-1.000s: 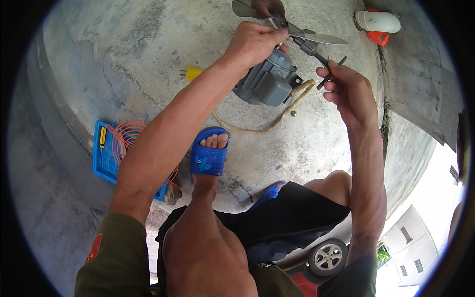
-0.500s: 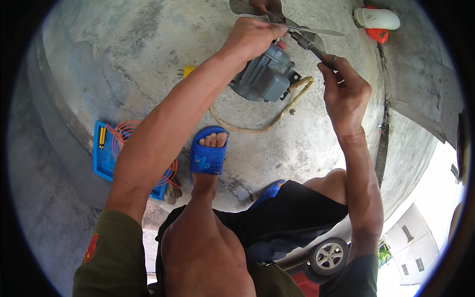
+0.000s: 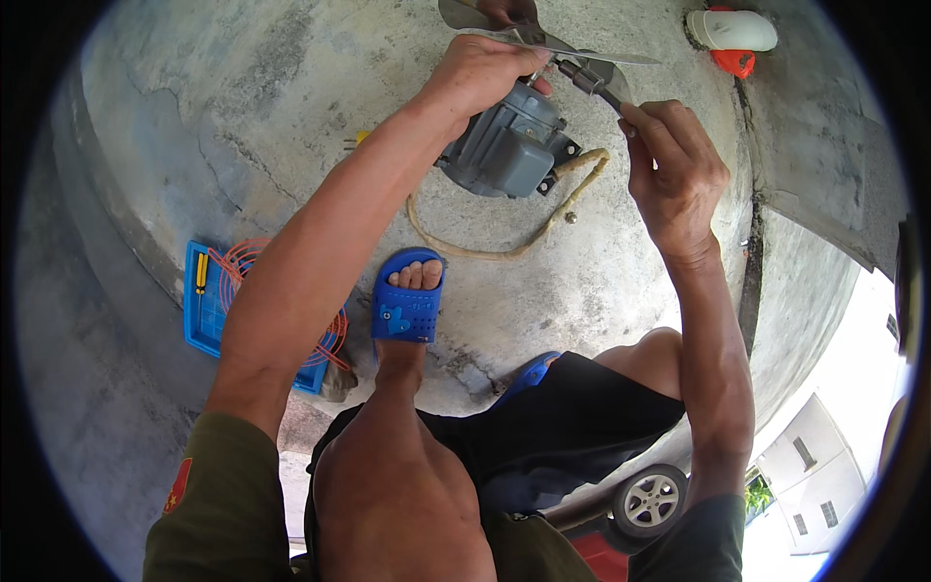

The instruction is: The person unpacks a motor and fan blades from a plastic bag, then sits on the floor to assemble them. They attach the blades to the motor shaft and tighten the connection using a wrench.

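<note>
Two bare hands work at the top of the view, above a grey metal electric motor (image 3: 504,150) that rests on the cracked concrete floor (image 3: 242,107).

Left hand (image 3: 480,73): the grip is closed, fingers curled together at the motor's upper end, just below a thin silver metal fan blade (image 3: 582,53). What the fingers clamp is hidden beneath the hand and cannot be told.

Right hand (image 3: 679,175): the grip is closed, thumb and fingers pinched on the lower end of a slim dark metal tool (image 3: 601,82). The tool slants up and to the left, and its far end meets the hub beneath the blade, close beside the left hand.

Another person's hand (image 3: 509,12) touches the blade from the upper edge of the view.

Surroundings:
- A beige cord (image 3: 485,250) curves over the floor from the motor.
- A foot in a blue perforated rubber clog (image 3: 407,306) stands below the motor, well apart from it.
- A blue plastic tray (image 3: 204,310) holding coiled orange wire (image 3: 242,276) lies to the left.
- A white cylindrical object (image 3: 732,31) with an orange part beneath it lies at upper right.
</note>
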A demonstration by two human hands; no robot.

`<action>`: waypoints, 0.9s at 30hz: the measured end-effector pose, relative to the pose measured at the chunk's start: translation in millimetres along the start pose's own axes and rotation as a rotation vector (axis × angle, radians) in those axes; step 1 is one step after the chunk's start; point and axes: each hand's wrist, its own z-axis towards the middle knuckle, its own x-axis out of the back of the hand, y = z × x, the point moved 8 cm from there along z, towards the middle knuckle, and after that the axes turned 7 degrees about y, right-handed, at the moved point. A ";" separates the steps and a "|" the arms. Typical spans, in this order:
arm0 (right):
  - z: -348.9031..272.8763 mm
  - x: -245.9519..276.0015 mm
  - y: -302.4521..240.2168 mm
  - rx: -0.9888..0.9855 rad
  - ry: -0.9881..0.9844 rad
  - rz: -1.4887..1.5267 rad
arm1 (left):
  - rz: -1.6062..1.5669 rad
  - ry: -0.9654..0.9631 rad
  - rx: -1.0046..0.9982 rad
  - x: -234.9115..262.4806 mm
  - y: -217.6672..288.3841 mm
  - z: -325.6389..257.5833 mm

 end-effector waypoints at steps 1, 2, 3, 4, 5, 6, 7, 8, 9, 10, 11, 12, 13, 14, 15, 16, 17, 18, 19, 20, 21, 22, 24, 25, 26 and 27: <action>-0.2 -0.4 7.1 -0.129 -0.005 0.118 | 0.011 -0.001 0.003 0.6 -0.4 0.1; -0.7 -1.7 12.4 -0.256 -0.010 0.236 | 0.022 -0.001 0.005 1.7 0.1 0.2; -2.3 -3.6 18.0 -0.383 -0.015 0.355 | 0.018 -0.010 0.008 2.2 0.6 0.1; -4.3 -0.5 26.6 -0.480 0.020 0.444 | 0.013 -0.018 0.010 2.7 1.0 -0.1; -10.9 0.6 38.9 -0.595 0.055 0.549 | 0.009 -0.027 0.013 3.3 0.7 -0.3; -16.6 1.4 49.2 -0.711 0.089 0.656 | -0.042 -0.045 0.009 4.3 0.9 0.0; -24.9 4.1 60.2 -0.876 0.082 0.700 | -0.093 -0.062 0.005 6.7 0.9 0.2; -31.6 6.9 70.2 -0.948 0.111 0.731 | -0.144 -0.084 0.002 7.4 1.0 0.7; -35.4 7.2 76.3 -0.991 0.111 0.741 | -0.147 -0.098 0.017 9.4 -1.0 1.3; -37.9 5.7 80.9 -1.033 0.110 0.752 | -0.150 -0.110 0.033 12.1 -2.8 1.8; -35.4 3.8 82.2 -1.043 0.112 0.766 | -0.152 -0.127 0.049 12.4 -2.3 2.1; -31.2 -0.2 82.5 -1.052 0.114 0.781 | -0.144 -0.131 0.043 13.3 -0.7 2.4; -27.2 -6.0 82.9 -1.061 0.115 0.797 | -0.135 -0.135 0.037 14.3 0.8 2.6; -24.5 -14.1 83.7 -1.064 0.136 0.816 | -0.126 -0.138 0.033 15.2 1.9 0.8; -20.4 -22.6 85.8 -1.066 0.156 0.830 | -0.125 -0.141 0.022 14.2 4.9 -1.0; -15.6 -31.3 86.0 -1.068 0.177 0.844 | -0.147 -0.130 0.031 13.3 5.4 -2.8; -4.6 -39.6 78.5 -1.018 0.206 0.799 | -0.164 -0.108 0.041 16.9 4.2 -5.2; 5.3 -45.3 74.3 -0.976 0.206 0.764 | -0.186 -0.093 0.049 17.5 4.1 -4.9; 15.3 -52.9 73.7 -0.917 0.179 0.747 | -0.178 -0.099 0.056 16.5 4.1 -4.0; 23.3 -61.3 69.7 -0.859 0.151 0.739 | -0.165 -0.096 0.064 19.0 2.8 -3.0; 24.2 -70.6 60.8 -0.922 0.106 0.752 | -0.156 -0.098 0.071 20.3 1.3 -3.0; 25.3 -80.6 49.0 -0.984 0.060 0.763 | -0.166 -0.093 0.060 21.3 0.8 -3.1; 26.0 -95.0 44.7 -1.007 0.023 0.826 | -0.190 -0.089 0.036 18.2 2.3 -1.7; 25.6 -107.7 47.9 -0.969 0.033 0.879 | -0.178 -0.104 0.040 15.0 3.0 0.8; 29.3 -113.8 43.1 -0.931 0.039 0.940 | -0.163 -0.112 0.047 14.1 3.6 2.2; 28.5 -110.6 42.9 -0.910 0.005 0.855 | -0.147 -0.120 0.053 13.6 3.6 2.4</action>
